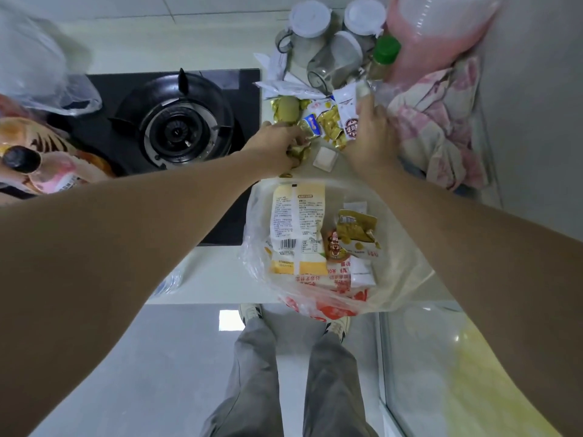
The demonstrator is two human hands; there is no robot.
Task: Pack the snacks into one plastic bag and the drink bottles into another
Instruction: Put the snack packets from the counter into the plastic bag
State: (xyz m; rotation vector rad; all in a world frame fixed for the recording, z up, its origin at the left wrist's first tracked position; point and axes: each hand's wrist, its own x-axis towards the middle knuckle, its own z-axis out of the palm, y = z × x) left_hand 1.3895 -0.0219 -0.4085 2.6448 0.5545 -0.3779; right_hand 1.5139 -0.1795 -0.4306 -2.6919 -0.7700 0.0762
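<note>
A clear plastic bag (407, 279) lies open at the counter's near edge, holding a large yellow and white snack packet (296, 228) and several small packets (356, 234). Beyond it, a pile of small wrapped snacks (328, 121) lies on the counter. My left hand (277, 146) is closed around a few gold-wrapped snacks (298, 150) at the near edge of that pile. My right hand (372, 130) rests on the pile's right side, gripping a white packet with red print (348, 105). A small white square packet (325, 157) lies between my hands. A large pink drink bottle (435, 29) stands at the back right.
A black gas hob (176, 124) lies left of the snacks. Another plastic bag (38, 67) with bottles (22, 159) sits at the far left. Lidded jars (312, 23), a green-capped bottle (383, 55) and a pink cloth (441, 121) crowd the back right. My legs and shoes (337, 326) are below.
</note>
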